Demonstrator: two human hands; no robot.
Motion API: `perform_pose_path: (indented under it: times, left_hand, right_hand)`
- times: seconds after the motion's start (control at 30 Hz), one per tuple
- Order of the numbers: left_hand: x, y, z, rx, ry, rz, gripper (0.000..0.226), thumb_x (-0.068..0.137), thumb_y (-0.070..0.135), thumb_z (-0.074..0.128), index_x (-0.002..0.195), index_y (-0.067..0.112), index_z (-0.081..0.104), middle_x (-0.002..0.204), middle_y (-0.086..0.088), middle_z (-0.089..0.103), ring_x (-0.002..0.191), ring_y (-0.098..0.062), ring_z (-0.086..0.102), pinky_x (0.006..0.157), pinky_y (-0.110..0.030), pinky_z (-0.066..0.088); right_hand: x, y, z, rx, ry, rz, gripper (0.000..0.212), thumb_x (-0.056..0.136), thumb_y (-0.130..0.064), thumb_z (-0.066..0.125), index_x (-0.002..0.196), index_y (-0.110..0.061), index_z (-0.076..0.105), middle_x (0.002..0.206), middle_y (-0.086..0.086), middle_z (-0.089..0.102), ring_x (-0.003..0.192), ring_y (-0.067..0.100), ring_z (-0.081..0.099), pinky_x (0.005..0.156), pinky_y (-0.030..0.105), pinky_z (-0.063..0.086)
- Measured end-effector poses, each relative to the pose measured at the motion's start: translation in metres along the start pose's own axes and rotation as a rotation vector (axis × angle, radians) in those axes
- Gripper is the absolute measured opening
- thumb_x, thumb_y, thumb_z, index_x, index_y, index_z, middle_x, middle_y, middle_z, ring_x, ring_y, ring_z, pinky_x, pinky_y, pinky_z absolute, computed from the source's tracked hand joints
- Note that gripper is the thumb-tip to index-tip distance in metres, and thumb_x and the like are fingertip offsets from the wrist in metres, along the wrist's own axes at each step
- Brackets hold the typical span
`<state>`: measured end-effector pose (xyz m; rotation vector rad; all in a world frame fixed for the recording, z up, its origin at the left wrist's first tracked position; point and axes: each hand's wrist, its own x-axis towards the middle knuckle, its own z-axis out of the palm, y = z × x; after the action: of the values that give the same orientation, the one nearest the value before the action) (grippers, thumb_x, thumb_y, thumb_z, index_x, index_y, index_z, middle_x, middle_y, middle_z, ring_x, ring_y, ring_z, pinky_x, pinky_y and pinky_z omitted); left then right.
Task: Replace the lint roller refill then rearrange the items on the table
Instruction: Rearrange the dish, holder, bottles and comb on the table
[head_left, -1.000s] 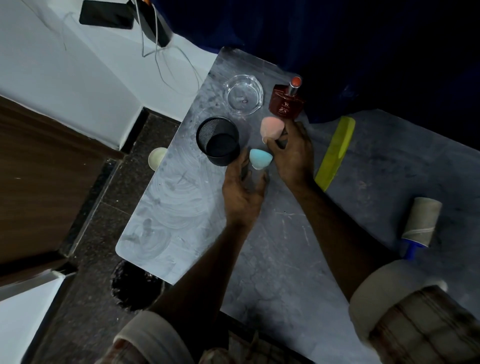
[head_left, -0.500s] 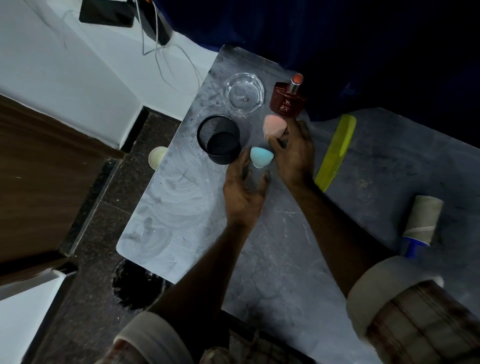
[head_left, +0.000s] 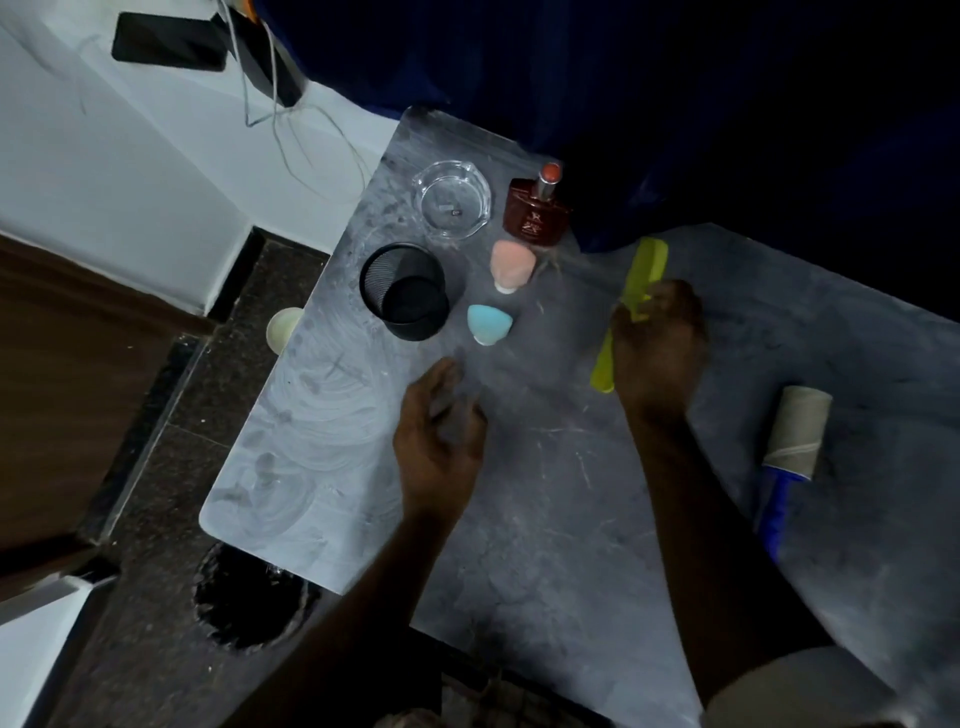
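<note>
R hand prob. grips comb.

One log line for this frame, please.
right hand: closing on yellow comb | left hand: empty, open above table | blue sponge, pink sponge: free, standing

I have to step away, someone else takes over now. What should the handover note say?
Left hand: empty, open, above the table.
Right hand: on the yellow comb, closing on its middle; grip not clear.
Lint roller lies at the right edge, roll on its blue handle.
Pink sponge and blue sponge stand beside the black mesh cup; glass ashtray and perfume bottle behind.
Left: place the comb, then the roller.
</note>
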<state>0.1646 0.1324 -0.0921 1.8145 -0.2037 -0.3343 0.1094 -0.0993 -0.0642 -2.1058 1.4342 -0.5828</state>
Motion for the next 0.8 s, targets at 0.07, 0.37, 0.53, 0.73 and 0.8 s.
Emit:
perform_pose_path:
  times: [0.07,0.37,0.53,0.73,0.8]
  left_hand:
    - [-0.011,0.001,0.005,0.034,-0.064,-0.018,0.044,0.094,-0.001,0.072,0.138,0.003,0.068,0.133,0.004,0.076,0.123,-0.018,0.075,0.101,-0.046,0.067]
    - [-0.007,0.050,0.070,0.206,-0.413,0.258,0.029,0.096,-0.004,0.077,0.124,0.003,0.078,0.119,-0.009,0.081,0.111,-0.017,0.076,0.103,-0.033,0.063]
    - [0.001,0.053,0.086,0.214,-0.474,0.309,0.028,0.097,-0.006,0.071,0.123,0.002,0.079,0.117,-0.011,0.082,0.110,-0.026,0.078,0.102,-0.044,0.064]
    - [-0.013,0.045,0.063,0.172,-0.470,0.179,0.030,0.095,0.023,0.071,0.124,0.022,0.074,0.117,0.020,0.074,0.108,0.005,0.071,0.098,-0.019,0.058]
    - [-0.022,0.034,0.046,0.200,-0.469,0.065,0.042,0.090,0.040,0.073,0.129,0.025,0.071,0.125,0.013,0.074,0.106,-0.006,0.074,0.095,-0.033,0.063]
  right_hand:
    - [0.003,0.014,-0.008,-0.141,-0.076,0.120,0.050,0.087,-0.043,0.071,0.116,-0.005,0.062,0.116,0.017,0.067,0.110,0.037,0.064,0.092,0.043,0.051]
    - [0.025,0.017,-0.003,-0.291,-0.206,0.340,0.064,0.081,-0.048,0.075,0.124,-0.004,0.057,0.129,0.021,0.064,0.120,0.042,0.063,0.097,0.044,0.051]
    - [0.033,0.021,-0.003,-0.161,-0.290,0.412,0.055,0.085,-0.040,0.073,0.123,-0.001,0.064,0.129,0.021,0.067,0.121,0.038,0.064,0.096,0.040,0.052]
    - [-0.013,0.048,-0.031,0.268,-0.437,0.351,0.017,0.093,-0.014,0.067,0.078,-0.021,0.062,0.067,-0.002,0.069,0.054,0.011,0.068,0.055,0.040,0.060]
    - [-0.039,0.052,-0.043,0.289,-0.604,0.256,0.023,0.095,-0.015,0.065,0.077,-0.027,0.061,0.059,-0.006,0.065,0.046,0.007,0.062,0.047,0.036,0.057]
